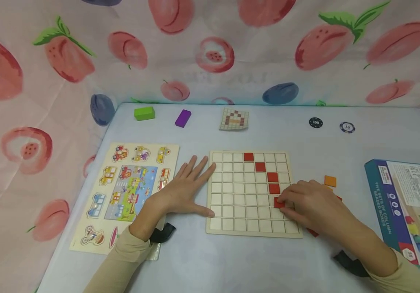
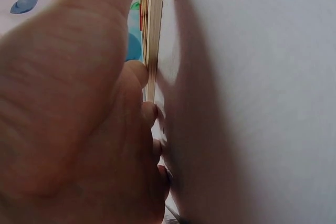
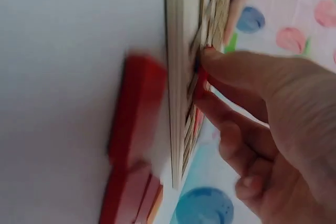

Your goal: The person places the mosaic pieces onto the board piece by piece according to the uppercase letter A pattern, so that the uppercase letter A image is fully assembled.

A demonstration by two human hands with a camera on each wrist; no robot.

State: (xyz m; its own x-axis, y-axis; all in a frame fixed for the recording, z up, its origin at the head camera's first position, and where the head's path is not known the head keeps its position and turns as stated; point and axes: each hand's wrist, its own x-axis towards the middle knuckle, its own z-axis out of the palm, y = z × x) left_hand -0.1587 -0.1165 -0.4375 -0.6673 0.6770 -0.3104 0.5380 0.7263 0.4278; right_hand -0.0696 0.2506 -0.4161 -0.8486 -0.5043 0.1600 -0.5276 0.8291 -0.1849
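A wooden grid board (image 1: 228,224) lies flat on the table, with several red square tiles (image 1: 273,177) set in its cells in a slanting line. My left hand (image 1: 178,193) is spread beside the board's left side, thumb and fingertips touching that edge. Thumb and index finger of my right hand (image 1: 314,205) pinch a red tile (image 1: 278,202) at a cell near the right side. From the right wrist, this tile (image 3: 201,85) shows between the fingertips, low against the board. Loose red tiles (image 3: 137,108) lie beside the board, partly hidden by the right hand in the head view.
Left of the board is a picture puzzle (image 1: 100,162), partly under the left forearm. Orange tiles (image 1: 330,181) and a boxed set (image 1: 376,199) are at the right. Along the back stand a green block (image 1: 144,113), purple block (image 1: 183,118), pattern card (image 1: 234,119) and two chips (image 1: 316,122).
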